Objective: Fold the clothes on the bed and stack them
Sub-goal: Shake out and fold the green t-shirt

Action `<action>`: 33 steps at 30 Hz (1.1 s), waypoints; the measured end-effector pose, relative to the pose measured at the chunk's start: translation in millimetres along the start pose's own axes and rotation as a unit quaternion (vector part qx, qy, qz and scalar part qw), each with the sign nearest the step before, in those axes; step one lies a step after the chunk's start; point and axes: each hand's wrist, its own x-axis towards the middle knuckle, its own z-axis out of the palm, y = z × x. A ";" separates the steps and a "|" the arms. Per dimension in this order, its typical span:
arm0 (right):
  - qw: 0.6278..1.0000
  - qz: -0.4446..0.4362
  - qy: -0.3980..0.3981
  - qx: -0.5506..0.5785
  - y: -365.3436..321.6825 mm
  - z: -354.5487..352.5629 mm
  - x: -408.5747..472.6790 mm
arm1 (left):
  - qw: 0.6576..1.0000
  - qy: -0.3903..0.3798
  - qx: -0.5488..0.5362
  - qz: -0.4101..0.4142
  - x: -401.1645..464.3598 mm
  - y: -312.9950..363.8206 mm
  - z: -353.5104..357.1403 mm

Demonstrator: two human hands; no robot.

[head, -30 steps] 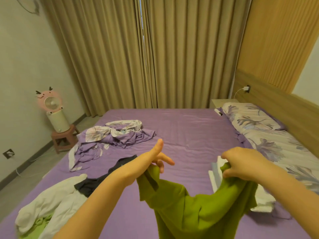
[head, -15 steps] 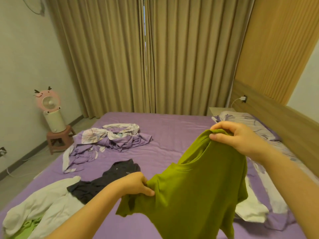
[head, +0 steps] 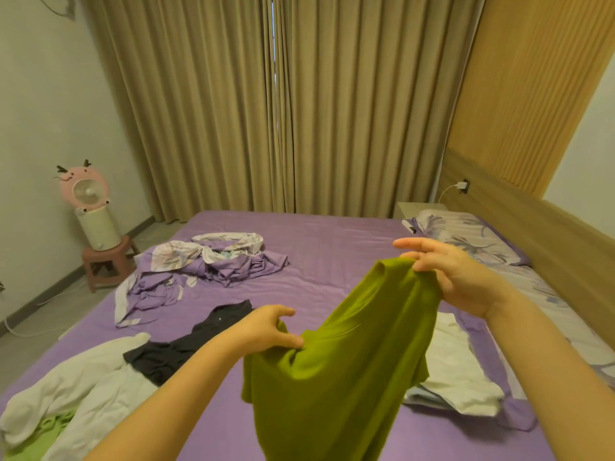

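An olive-green T-shirt (head: 336,377) hangs in the air over the purple bed (head: 319,241). My left hand (head: 266,327) pinches a bunched part of it low at the centre. My right hand (head: 452,271) holds its upper edge higher up on the right, thumb under the cloth and fingers stretched forward. A loose pile lies at the lower left: a white garment (head: 76,384), a black garment (head: 189,341) and a light-green one (head: 43,430). Folded white clothes (head: 456,371) lie on the bed to the right, partly behind the shirt.
A crumpled purple floral sheet (head: 203,264) lies on the far left of the bed. Floral pillows (head: 472,241) run along the wooden headboard (head: 545,234) on the right. A pink fan (head: 85,194) stands on a small stool (head: 106,264) beside the bed. Curtains cover the far wall.
The shirt has been raised from a low bunch and spread between my hands. My left hand closed on the cloth; my right hand's fingers have since straightened forward, and it dropped slightly.
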 end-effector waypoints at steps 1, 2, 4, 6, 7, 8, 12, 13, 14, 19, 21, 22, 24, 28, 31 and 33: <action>0.999 -0.011 0.009 -0.033 2.1 -1.9 -0.8 | 0.998 0.000 0.067 0.007 -0.1 -1.6 -3.9; 0.996 -0.023 0.021 -0.086 4.0 -2.9 -1.7 | 0.993 -0.001 0.114 0.010 -1.3 -3.4 -9.1; 0.976 -0.051 0.042 -0.208 7.0 -2.7 -3.0 | 0.987 -0.002 0.162 0.011 -5.1 -7.6 -21.4; 0.953 -0.077 0.051 -0.290 10.5 1.6 -1.7 | 0.983 0.023 0.184 -0.001 -12.1 -11.2 -29.4; 0.943 -0.089 0.054 -0.318 13.4 4.5 -0.5 | 0.981 0.049 0.186 -0.009 -15.7 -13.0 -31.7; 0.934 -0.102 0.058 -0.336 16.9 7.4 1.2 | 0.980 0.078 0.183 -0.009 -19.2 -12.7 -32.6; 0.932 -0.157 0.087 -0.315 28.1 16.1 5.3 | 0.977 0.200 -0.035 0.064 -35.4 3.3 -27.8; 0.933 -0.165 0.086 -0.309 29.7 17.5 5.1 | 0.965 0.231 -0.102 0.074 -40.3 9.1 -27.3; 0.928 -0.175 0.085 -0.317 31.4 18.2 5.3 | 0.950 0.256 -0.163 0.077 -45.0 14.3 -26.6; 0.882 -0.172 0.093 -0.429 42.5 13.6 10.6 | 0.886 0.307 -0.345 0.035 -57.0 28.5 -29.1; 0.899 -0.121 0.063 -0.416 42.3 9.5 8.4 | 0.885 0.323 -0.334 0.026 -61.0 28.7 -35.3; 0.902 -0.100 0.046 -0.418 42.0 7.0 6.4 | 0.886 0.330 -0.326 0.028 -64.3 28.2 -39.1; 0.898 -0.078 0.032 -0.433 41.8 4.4 1.3 | 0.890 0.333 -0.309 0.031 -72.8 23.7 -47.4; 0.901 -0.071 0.073 -0.422 41.0 18.0 -18.6 | 0.926 0.292 -0.235 0.041 -95.8 11.6 -61.2; 0.924 -0.084 0.109 -0.356 37.3 40.1 -36.1 | 0.944 0.256 -0.203 0.050 -112.7 -2.8 -71.8; 0.948 -0.090 0.116 -0.283 34.8 55.3 -49.7 | 0.953 0.221 -0.204 0.041 -124.1 -16.2 -77.9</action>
